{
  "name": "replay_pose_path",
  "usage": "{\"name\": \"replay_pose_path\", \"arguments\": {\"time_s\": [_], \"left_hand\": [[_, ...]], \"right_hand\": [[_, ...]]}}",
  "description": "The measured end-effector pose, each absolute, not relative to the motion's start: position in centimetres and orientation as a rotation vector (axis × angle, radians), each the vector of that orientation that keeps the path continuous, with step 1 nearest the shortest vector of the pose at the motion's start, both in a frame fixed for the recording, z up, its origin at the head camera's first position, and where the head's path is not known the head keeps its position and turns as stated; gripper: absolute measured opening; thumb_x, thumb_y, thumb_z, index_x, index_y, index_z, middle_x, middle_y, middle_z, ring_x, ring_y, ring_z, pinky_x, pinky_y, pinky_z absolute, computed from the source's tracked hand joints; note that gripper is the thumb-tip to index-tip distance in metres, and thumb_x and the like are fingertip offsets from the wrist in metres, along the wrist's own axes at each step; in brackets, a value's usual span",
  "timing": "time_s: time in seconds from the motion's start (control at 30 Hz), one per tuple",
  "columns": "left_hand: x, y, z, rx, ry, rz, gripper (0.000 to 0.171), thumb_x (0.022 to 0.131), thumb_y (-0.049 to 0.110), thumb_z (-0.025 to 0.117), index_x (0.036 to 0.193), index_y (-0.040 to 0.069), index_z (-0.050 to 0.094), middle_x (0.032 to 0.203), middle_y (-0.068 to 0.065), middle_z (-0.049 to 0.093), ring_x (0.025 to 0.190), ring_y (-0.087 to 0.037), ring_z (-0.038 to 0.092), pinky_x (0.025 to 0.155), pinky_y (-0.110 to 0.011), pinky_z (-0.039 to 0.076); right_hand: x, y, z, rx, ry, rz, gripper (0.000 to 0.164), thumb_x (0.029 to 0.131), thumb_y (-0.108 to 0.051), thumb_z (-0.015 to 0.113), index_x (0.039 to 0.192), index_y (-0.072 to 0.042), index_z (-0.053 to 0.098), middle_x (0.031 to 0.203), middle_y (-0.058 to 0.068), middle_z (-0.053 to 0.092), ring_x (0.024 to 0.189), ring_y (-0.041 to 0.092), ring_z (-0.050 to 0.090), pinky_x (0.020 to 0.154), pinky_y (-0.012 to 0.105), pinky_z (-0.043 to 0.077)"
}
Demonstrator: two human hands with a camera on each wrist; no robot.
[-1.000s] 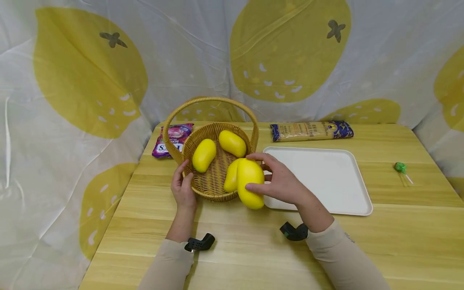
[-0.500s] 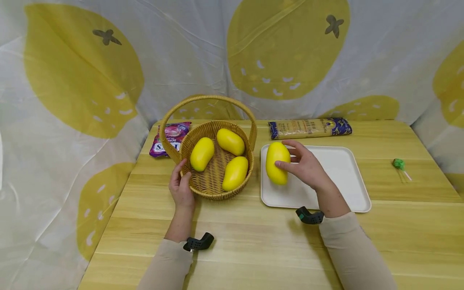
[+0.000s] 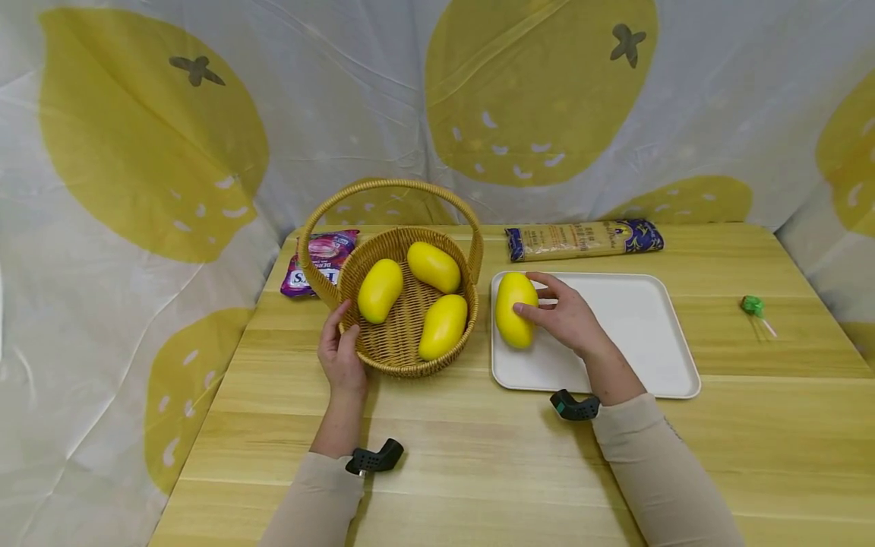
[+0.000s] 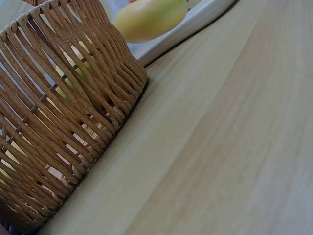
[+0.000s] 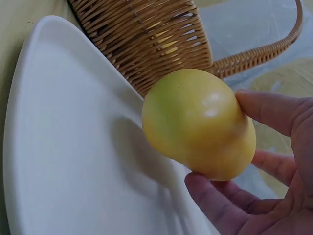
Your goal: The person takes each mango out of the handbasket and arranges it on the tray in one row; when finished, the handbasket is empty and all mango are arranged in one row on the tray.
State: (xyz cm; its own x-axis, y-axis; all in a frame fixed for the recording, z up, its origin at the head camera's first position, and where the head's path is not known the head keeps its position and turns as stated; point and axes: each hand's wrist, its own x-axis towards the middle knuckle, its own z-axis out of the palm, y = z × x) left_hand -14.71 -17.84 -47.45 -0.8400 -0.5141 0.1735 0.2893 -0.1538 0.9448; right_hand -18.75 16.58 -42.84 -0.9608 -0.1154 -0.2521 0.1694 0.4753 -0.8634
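A yellow mango (image 3: 516,311) is pinched between the thumb and fingers of my right hand (image 3: 569,319). It hangs just over the left part of a white tray (image 3: 636,334), and its shadow falls on the tray in the right wrist view. My left hand (image 3: 342,357) holds the near left rim of a wicker basket (image 3: 403,370), thumb at the edge and fingers along the outside. Inside the basket lie three more mangoes, one at the left (image 3: 380,291), one at the back (image 3: 434,267) and one at the right (image 3: 443,327). The left wrist view shows the basket's woven side (image 4: 68,107).
Behind the basket's left side lies a purple snack packet (image 3: 320,262). A long noodle packet (image 3: 584,241) is behind the tray. At the far right sits a green-wrapped lollipop (image 3: 753,307). The basket's tall handle (image 3: 390,183) arches upward. Lemon-print cloth surrounds the table.
My right hand has carried the mango rightward from the basket's front edge to over the tray, then slightly left and lower. The left hand has stayed at the basket rim.
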Motion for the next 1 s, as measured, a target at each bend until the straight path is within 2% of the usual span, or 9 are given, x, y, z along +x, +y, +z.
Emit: {"name": "replay_pose_path", "arguments": {"time_s": [0.23, 0.43, 0.57, 0.73, 1.0], "left_hand": [[-14.79, -17.85, -47.50, 0.242, -1.593, -2.041, 0.042, 0.093, -0.006, 0.048, 0.128, 0.003, 0.069, 0.130, 0.007, 0.067, 0.137, -0.012, 0.050, 0.119, -0.027, 0.037], [-14.77, -17.88, -47.56, 0.257, -1.590, -2.042, 0.043, 0.093, -0.007, 0.047, 0.128, 0.003, 0.069, 0.132, 0.001, 0.068, 0.137, -0.012, 0.050, 0.122, -0.032, 0.035], [-14.70, -17.88, -47.55, 0.255, -1.599, -2.040, 0.042, 0.094, -0.007, 0.047, 0.130, 0.000, 0.066, 0.133, 0.002, 0.067, 0.137, -0.011, 0.050, 0.122, -0.031, 0.035], [-14.71, -17.91, -47.54, 0.246, -1.599, -2.036, 0.042, 0.093, -0.007, 0.047, 0.129, 0.001, 0.067, 0.129, 0.007, 0.069, 0.136, -0.011, 0.051, 0.119, -0.028, 0.037], [-14.69, -17.88, -47.57, 0.248, -1.602, -2.039, 0.042, 0.093, -0.008, 0.046, 0.128, 0.002, 0.068, 0.133, 0.001, 0.067, 0.137, -0.011, 0.049, 0.121, -0.031, 0.035]], "right_hand": [[-18.78, 16.42, -43.04, 0.054, 2.411, -1.494, 0.077, 0.091, -0.040, 0.075, 0.157, -0.020, 0.041, 0.148, 0.024, 0.051, 0.134, 0.040, 0.053, 0.108, 0.054, 0.048], [-18.84, 16.34, -43.39, 0.056, 2.384, -1.493, 0.077, 0.092, -0.039, 0.074, 0.157, -0.015, 0.040, 0.147, 0.025, 0.052, 0.131, 0.040, 0.056, 0.106, 0.050, 0.052], [-18.82, 16.22, -43.46, 0.056, 2.383, -1.479, 0.077, 0.092, -0.039, 0.074, 0.157, -0.014, 0.040, 0.148, 0.026, 0.051, 0.132, 0.041, 0.055, 0.108, 0.051, 0.050], [-18.82, 16.11, -43.57, 0.054, 2.384, -1.469, 0.077, 0.092, -0.040, 0.073, 0.157, -0.014, 0.041, 0.150, 0.026, 0.048, 0.135, 0.042, 0.052, 0.110, 0.054, 0.047], [-18.76, 15.94, -43.66, 0.055, 2.392, -1.450, 0.076, 0.093, -0.042, 0.071, 0.157, -0.014, 0.041, 0.151, 0.025, 0.048, 0.135, 0.042, 0.051, 0.111, 0.054, 0.046]]}}
